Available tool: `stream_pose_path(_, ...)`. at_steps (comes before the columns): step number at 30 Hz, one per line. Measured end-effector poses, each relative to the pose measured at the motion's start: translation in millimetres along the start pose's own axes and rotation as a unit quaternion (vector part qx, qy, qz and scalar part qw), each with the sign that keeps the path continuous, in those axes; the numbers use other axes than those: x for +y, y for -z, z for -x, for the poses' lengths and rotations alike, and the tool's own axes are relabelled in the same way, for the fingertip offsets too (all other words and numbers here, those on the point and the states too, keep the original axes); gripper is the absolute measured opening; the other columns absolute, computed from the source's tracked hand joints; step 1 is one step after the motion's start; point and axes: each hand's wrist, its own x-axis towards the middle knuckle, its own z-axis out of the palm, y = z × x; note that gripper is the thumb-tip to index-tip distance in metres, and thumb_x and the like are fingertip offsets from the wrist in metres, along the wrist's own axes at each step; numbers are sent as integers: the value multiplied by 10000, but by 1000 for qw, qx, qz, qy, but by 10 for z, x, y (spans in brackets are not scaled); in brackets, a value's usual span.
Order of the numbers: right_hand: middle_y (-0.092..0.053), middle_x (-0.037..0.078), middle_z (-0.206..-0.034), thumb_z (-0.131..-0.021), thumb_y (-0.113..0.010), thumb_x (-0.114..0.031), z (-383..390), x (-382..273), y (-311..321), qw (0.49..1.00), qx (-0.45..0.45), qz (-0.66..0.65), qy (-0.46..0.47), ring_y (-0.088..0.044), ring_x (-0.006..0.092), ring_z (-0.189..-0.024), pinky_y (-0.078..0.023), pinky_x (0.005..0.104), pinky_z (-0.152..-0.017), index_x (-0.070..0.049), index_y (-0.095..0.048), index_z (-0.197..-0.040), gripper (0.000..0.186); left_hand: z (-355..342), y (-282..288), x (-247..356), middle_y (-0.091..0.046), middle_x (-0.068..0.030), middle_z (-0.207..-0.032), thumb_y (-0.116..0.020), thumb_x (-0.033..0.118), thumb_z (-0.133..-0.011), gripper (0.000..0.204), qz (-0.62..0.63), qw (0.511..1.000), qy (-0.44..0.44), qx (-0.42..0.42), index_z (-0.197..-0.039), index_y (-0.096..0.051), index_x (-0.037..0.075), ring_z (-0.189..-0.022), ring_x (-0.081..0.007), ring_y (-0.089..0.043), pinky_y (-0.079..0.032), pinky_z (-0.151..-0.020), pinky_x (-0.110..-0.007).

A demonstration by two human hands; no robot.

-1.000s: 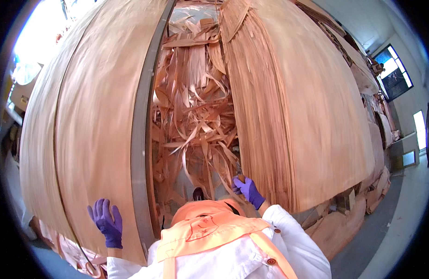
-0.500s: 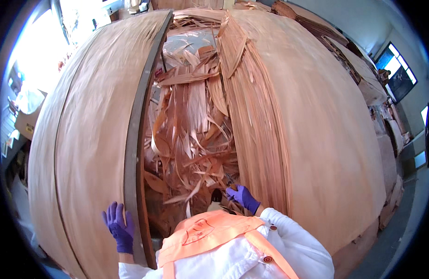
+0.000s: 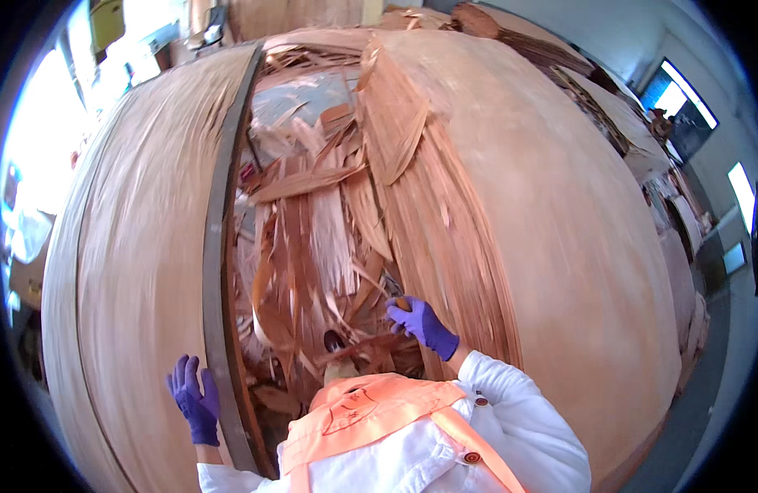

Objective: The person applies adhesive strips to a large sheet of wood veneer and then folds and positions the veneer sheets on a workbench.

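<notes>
Nearest, between the two grips and on their near side, is one orange apron (image 3: pixel 367 415) over a white garment (image 3: pixel 395 468), with two round brown buttons (image 3: pixel 472 458) showing. Both grips wear purple gloves. The left grip (image 3: pixel 194 398) has its fingers apart with nothing in it, over one broad pale wood sheet (image 3: pixel 141 246); whether it touches the wood, I cannot tell. The right grip (image 3: pixel 426 326) is clamped round one tool, whose tan handle (image 3: pixel 404 303) shows at the grip's far side; its tip is too blurred among the scraps to make out. One dark shoe (image 3: pixel 334 339) lies left of the right grip. One grey strip (image 3: pixel 220 205) runs just right of the left grip and away beyond it, along the sheet's edge. The gap between the grips holds wood scraps (image 3: pixel 301 246), too tangled to count, reaching well beyond the right grip. Just right of that grip lies a ragged band of brown strips (image 3: pixel 445 222), bordering a second broad pale sheet (image 3: pixel 576 230). Beyond the left grip, far to its left, is one brown box-like thing (image 3: pixel 26 283), its contents hidden. Farthest, well beyond the right grip and to its right, is one dark-framed window (image 3: pixel 679 107)
</notes>
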Motion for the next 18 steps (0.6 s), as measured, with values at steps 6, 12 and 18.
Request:
stream_pose_path(6, -623, 47, -797, -854, -593, -222, -593, -826, 197, 991, 122, -47, 27, -579, 98, -559, -406, 189, -429, -47, -570, -1002, 230, -1981, -657, 497, -571, -152, -1081, -586, 149, -768, 261, 68, 982, -174, 2, -1006, -586, 43, -1048, -314, -518, -337, -937, -462)
stream_pose_path(12, -605, 36, -798, -871, -573, -215, -1129, -1811, 762, 969, 216, -12, 121, -574, 97, -591, -411, 205, -459, -49, -547, -1033, 233, -3164, -1295, 1238, -576, -137, -1065, -588, 189, -768, 311, 220, 947, -218, -85, -1037, -575, 33, -1017, -323, -531, -379, -898, -390)
stream_pose_path(18, -608, 34, -786, -861, -578, -204, -2101, -2578, 1622, 946, 288, 60, 134, -572, 95, -576, -410, 210, -457, -55, -555, -1031, 227, -3622, -2000, 1910, -564, -144, -1109, -595, 235, -784, 422, 328, 911, -201, -148, -1139, -532, 17, -1021, -344, -531, -406, -873, -391)
